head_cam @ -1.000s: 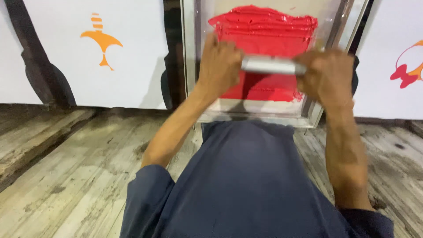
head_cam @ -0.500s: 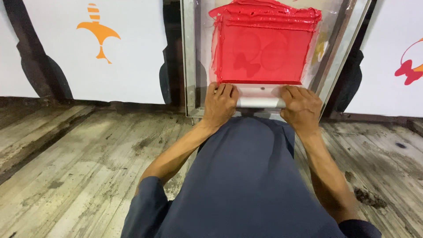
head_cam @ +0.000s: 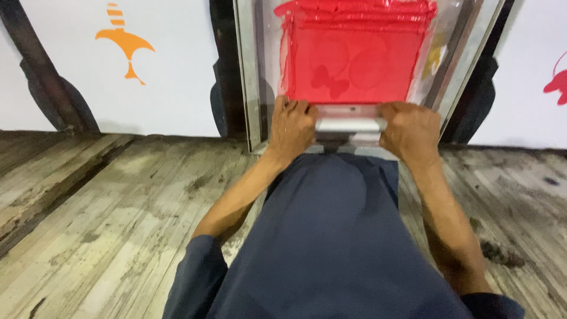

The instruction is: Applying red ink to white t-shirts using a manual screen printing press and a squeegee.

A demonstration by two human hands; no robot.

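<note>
Item 1. Silver metal squeegee handle bar [head_cam: 349, 125]: lies crosswise at the near edge of the screen, just below the red ink field. Judged stiff and fairly light; the smooth metal may be slippery where ink reaches it, so the bare ends are the sound places to take hold, one hand at each.

Item 2. Left hand [head_cam: 293, 127]: fingers curled closed over the bar's left end.

Item 3. Right hand [head_cam: 410, 129]: fingers wrapped closed over the bar's right end.

Item 4. Grey metal-framed printing screen [head_cam: 248, 71]: lies on the table at the far edge of the worn wooden plank floor [head_cam: 106, 218]. Its mesh is coated in wet red ink [head_cam: 354, 53], with thicker ridges along the far edge and faint round and butterfly-like shapes showing through. The ink is judged soft and smeary.

Item 5. White fabric panel with orange printed figure [head_cam: 124, 41]: left of the screen. A second white panel with a red-pink figure [head_cam: 555, 82]: right edge.

Item 6. Dark blue garment [head_cam: 331, 248]: worn by the person, foreground.
</note>
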